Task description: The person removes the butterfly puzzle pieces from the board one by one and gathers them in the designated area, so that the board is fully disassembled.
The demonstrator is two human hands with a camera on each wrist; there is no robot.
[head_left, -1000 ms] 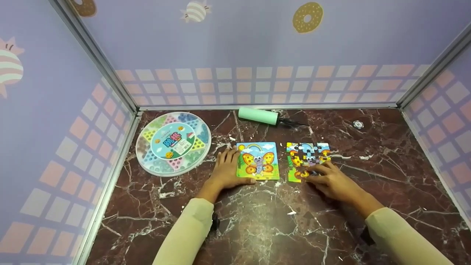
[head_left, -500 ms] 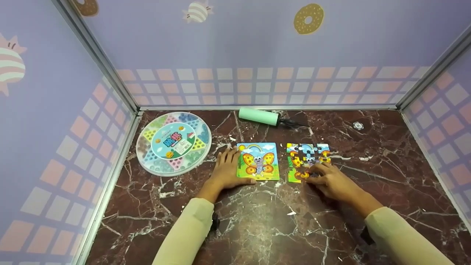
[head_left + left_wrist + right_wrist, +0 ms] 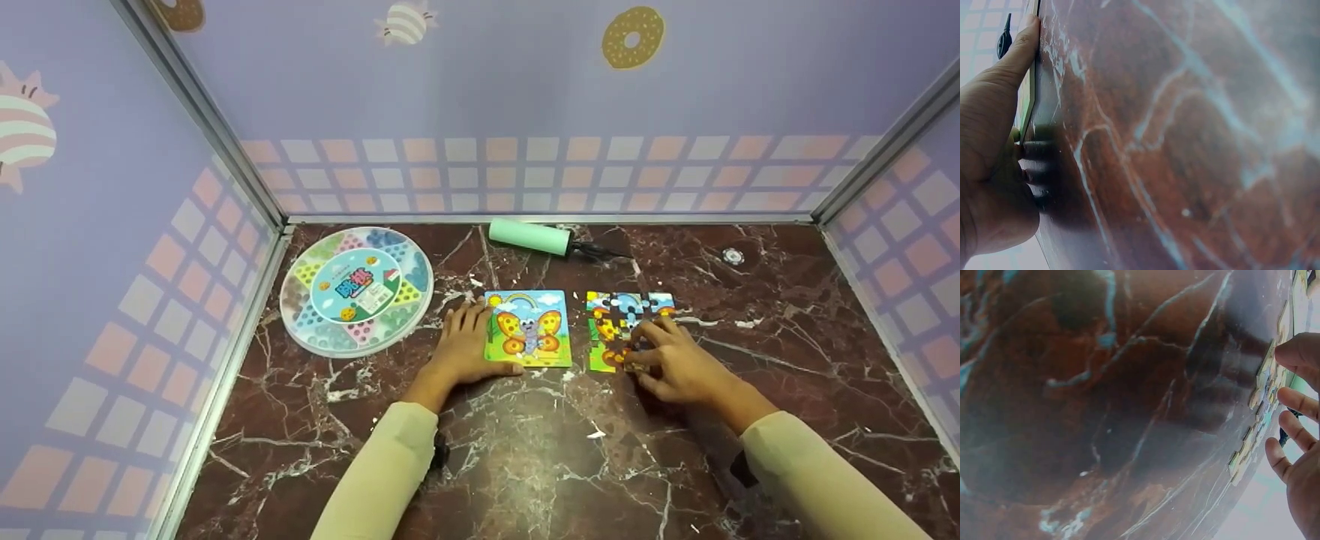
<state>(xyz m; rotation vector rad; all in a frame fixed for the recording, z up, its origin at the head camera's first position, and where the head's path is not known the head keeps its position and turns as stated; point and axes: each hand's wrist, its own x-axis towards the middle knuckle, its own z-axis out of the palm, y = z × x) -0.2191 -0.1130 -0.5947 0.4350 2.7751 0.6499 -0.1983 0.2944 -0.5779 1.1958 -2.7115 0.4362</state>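
My left hand (image 3: 465,349) rests beside the square butterfly picture board (image 3: 534,330), fingers along its left side and thumb near the lower left corner. In the left wrist view, the thumb (image 3: 1019,48) extends along the board's edge. Right of the board lies a jigsaw (image 3: 600,306) with the same butterfly picture, its pieces loosely joined. My right hand (image 3: 679,367) reaches over its lower right part, thumb and fingertips pinching a yellow-orange jigsaw piece (image 3: 636,367). In the right wrist view, the thumb meets a piece (image 3: 1265,374) while other fingers spread above; the hand hides several pieces.
A round Chinese checkers set (image 3: 356,292) with a transparent rim stands at the left. A mint-green cylinder (image 3: 529,237) with a black end lies near the back wall (image 3: 480,90). A small round chip (image 3: 733,256) is at the back right. White scraps (image 3: 596,434) dot the marbled table.
My right hand has shifted and its fingers have curled more around a piece at the jigsaw's lower middle, which has moved slightly right. The left hand and board have stayed put.
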